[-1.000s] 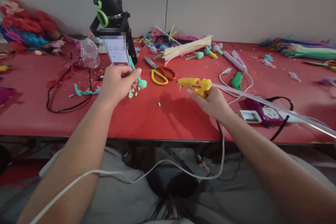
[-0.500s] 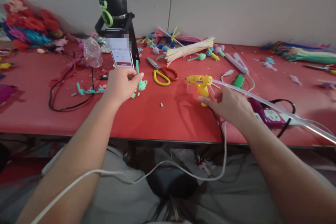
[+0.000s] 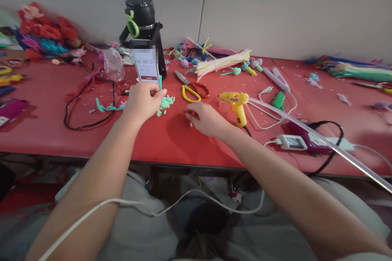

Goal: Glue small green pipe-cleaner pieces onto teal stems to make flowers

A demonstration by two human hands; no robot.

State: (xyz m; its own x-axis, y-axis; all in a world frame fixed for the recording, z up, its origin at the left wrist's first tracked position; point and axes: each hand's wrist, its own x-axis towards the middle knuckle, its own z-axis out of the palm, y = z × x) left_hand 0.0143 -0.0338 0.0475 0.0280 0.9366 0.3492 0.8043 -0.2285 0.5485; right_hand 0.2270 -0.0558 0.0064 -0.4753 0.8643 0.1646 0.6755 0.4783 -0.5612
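Observation:
My left hand [image 3: 143,101] is closed in a pinch on a mint-green pipe cleaner [image 3: 160,81], whose end sticks up above the fingers. Just beyond the fingertips lies a small heap of mint-green fuzzy clippings [image 3: 167,101]. My right hand [image 3: 204,118] hovers low over the table, fingers loosely bent and apart, with nothing visible in them. Under it is a tiny pale scrap [image 3: 191,124]. A yellow glue gun [image 3: 239,108] with a long clear glue stick [image 3: 306,130] stands to its right. Beyond the hand rest scissors [image 3: 191,89] with red and yellow handles.
A phone [image 3: 147,69] leans on a black bottle [image 3: 141,12] behind my left hand. Pale pipe cleaners [image 3: 223,63] lie in a bundle at the back. A purple power strip [image 3: 298,132], a white adapter [image 3: 293,142] and cables occupy the right; a black cable [image 3: 69,106] loops at left.
My right hand has left the glue gun and moved left to the middle of the table. The glue gun stays standing. My left hand still pinches the pipe cleaner; the view has shifted slightly.

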